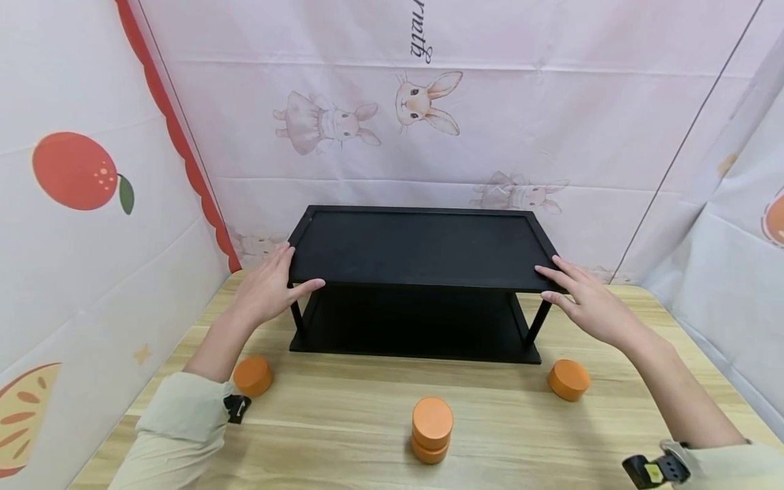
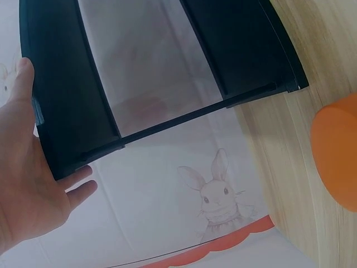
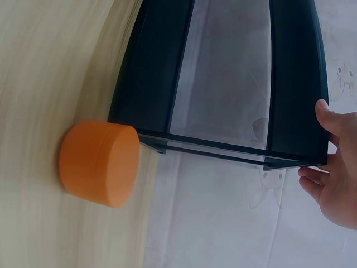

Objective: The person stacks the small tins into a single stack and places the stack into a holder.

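A black two-tier shelf (image 1: 422, 248) stands on the wooden table, its upper board held up by posts over a lower board (image 1: 410, 327). My left hand (image 1: 266, 286) holds the left end of the upper board, thumb along the front edge and fingers at the side. At the right front corner, my right hand (image 1: 591, 306) holds the same board, with fingertips on its top and the thumb at the front edge. Both wrist views show a board corner between thumb and fingers. Nearest the left forearm is a round orange container (image 1: 253, 376); another orange container (image 1: 569, 380) sits near the right one.
In front of the shelf, at the middle of the table (image 1: 343, 408), stands a taller orange piece (image 1: 432, 425) that looks like two stacked round containers. Behind the table hangs a pale cloth (image 1: 380, 163) printed with rabbits. Printed cloth walls flank both sides.
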Available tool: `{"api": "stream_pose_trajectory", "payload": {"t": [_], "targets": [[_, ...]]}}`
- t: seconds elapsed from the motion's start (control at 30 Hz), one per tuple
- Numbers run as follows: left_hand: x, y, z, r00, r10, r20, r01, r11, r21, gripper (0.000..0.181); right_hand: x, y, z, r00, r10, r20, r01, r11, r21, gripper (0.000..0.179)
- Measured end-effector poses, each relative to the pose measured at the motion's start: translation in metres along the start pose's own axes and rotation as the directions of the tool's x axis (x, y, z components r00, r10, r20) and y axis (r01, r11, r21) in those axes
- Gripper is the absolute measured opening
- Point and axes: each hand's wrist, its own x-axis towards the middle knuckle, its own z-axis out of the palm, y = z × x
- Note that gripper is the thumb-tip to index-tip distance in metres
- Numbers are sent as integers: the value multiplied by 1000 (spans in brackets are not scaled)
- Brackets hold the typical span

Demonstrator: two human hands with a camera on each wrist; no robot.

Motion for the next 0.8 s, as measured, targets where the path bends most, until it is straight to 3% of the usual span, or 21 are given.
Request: {"api": "stream_pose_trajectory", "payload": {"t": [0.43,0.8], "targets": [[2,-1,0,1000,0,8,0,1000,3,104,-1,-4,-1,1000,7,-4,-6,1000,8,54],[-1,2,1,998,34,-54,-32,999,43,99,-4,-6,4,996,-46,-80,47,999,5,52]]}}
